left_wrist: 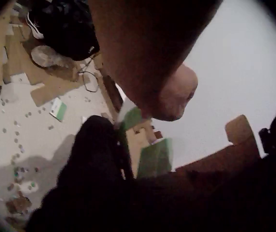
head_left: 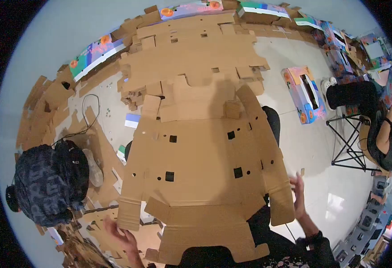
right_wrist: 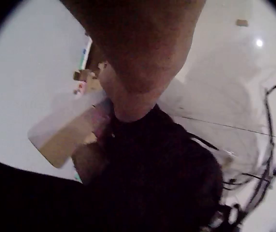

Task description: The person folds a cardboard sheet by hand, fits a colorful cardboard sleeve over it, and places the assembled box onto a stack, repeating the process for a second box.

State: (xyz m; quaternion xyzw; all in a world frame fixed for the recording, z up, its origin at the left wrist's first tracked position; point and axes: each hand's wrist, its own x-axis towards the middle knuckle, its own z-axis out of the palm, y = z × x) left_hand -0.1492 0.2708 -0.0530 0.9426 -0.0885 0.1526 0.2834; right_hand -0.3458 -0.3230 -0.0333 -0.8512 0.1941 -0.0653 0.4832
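A partly folded brown cardboard box blank [head_left: 200, 152] with square cut-outs and small round holes lies in front of the person, over the lap. Its side flaps slant down toward both hands. My left hand [head_left: 123, 239], blurred, is beside the lower end of the left flap [head_left: 129, 210], fingers loosely extended. On the other side, my right hand [head_left: 298, 196] has its fingers right at the outer edge of the right flap [head_left: 281, 205]. In the left wrist view the left hand [left_wrist: 176, 94] shows mostly from behind, its fingers hidden. The right hand's fingers [right_wrist: 133, 106] are largely hidden too.
Beyond the blank lies a stack of flat cardboard [head_left: 191, 58]. A dark backpack [head_left: 50, 183] sits at left near a cable [head_left: 88, 116]. At right are a printed box [head_left: 303, 94], a folding stool [head_left: 348, 143] and another seated person [head_left: 361, 96].
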